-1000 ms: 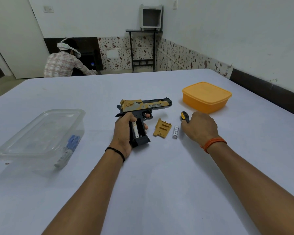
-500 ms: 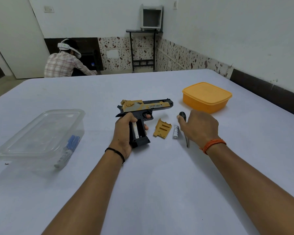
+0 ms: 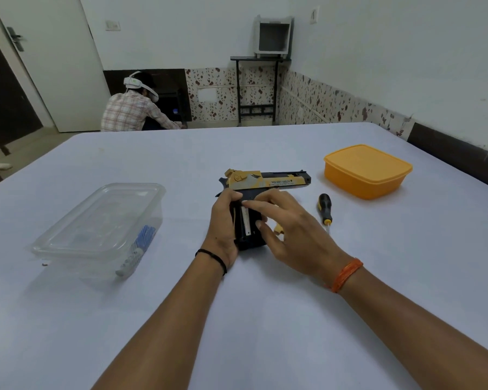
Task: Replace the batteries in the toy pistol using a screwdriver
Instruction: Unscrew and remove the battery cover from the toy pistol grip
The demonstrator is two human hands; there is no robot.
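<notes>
The toy pistol (image 3: pixel 265 182) lies on its side near the middle of the white table (image 3: pixel 265 319), with its gold and black barrel pointing to the right. Its black handle points back toward the person, and the battery slot in it is open. A white battery (image 3: pixel 245 220) sits inside the slot.

The left hand (image 3: pixel 223 226) wraps around the left side of the handle and holds it, with the thumb up near the top. The right hand (image 3: pixel 288 235) reaches over the handle from the right. Its fingers are mostly straight, and the tip of one finger touches the top end of the battery. I cannot tell if this hand holds anything underneath.

A small bit of the gold cover (image 3: pixel 278 228) peeks out from under the right hand.

The screwdriver (image 3: pixel 325 209), black and yellow, lies on the table just right of that hand, not touched. Farther right sits a closed orange box (image 3: pixel 366 171). On the left sits a clear plastic box (image 3: pixel 102 229) with a lid, and something blue and white shows inside.

At the far side of the room, another person (image 3: pixel 130 111) in a checked shirt sits with their back turned.
</notes>
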